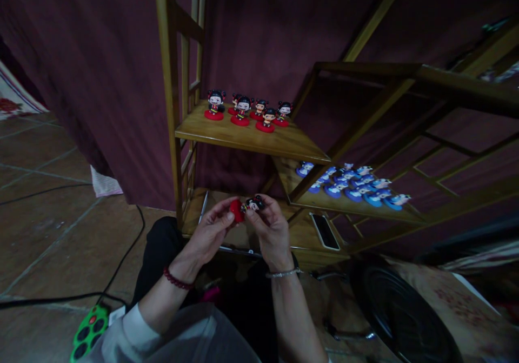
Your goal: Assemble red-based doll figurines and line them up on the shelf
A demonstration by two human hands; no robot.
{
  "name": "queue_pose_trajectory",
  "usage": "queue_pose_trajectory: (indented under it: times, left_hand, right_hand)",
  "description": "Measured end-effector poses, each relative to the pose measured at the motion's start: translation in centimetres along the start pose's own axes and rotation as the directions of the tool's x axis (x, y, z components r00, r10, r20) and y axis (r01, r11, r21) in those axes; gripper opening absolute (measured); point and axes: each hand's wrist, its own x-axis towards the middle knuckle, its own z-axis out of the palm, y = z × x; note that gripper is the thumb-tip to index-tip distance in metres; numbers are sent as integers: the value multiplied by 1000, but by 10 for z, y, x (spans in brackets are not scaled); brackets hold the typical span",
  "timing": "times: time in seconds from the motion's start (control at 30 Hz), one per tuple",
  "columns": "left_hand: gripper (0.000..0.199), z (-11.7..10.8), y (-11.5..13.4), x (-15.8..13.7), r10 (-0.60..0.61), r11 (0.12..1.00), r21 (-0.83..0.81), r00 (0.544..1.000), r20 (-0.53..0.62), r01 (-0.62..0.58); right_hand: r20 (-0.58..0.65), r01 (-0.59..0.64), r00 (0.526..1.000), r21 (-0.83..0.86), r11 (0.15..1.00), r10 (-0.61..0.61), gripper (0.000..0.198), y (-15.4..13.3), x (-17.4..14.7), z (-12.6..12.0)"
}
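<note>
1. Head view: I see my left hand (211, 230) pinching the red base (236, 210) of a small figurine (253, 204), held low in front of the wooden shelf (251, 136).
2. My right hand (271, 228) is clamped on the figurine's head end.
3. Red-based figurines (243, 111) stand on the upper shelf; blue ones (352, 184) lie lower right.

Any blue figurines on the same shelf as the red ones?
No: the blue figurines sit on a lower shelf, while the red figurines stand on the upper shelf.
</note>
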Motion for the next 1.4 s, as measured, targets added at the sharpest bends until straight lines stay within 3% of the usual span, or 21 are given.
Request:
queue_pose_trajectory:
  times: [0.7,1.4]
  left_hand:
    - [38,7,6,-7,68,989,131,998,-4,-67]
    - [38,10,2,-8,49,983,175,999,-6,-48]
  right_hand:
    - [37,25,999,-9,1000,-25,29,-3,-7,-2]
    - [68,106,992,-36,994,-103,28,-8,-11,-7]
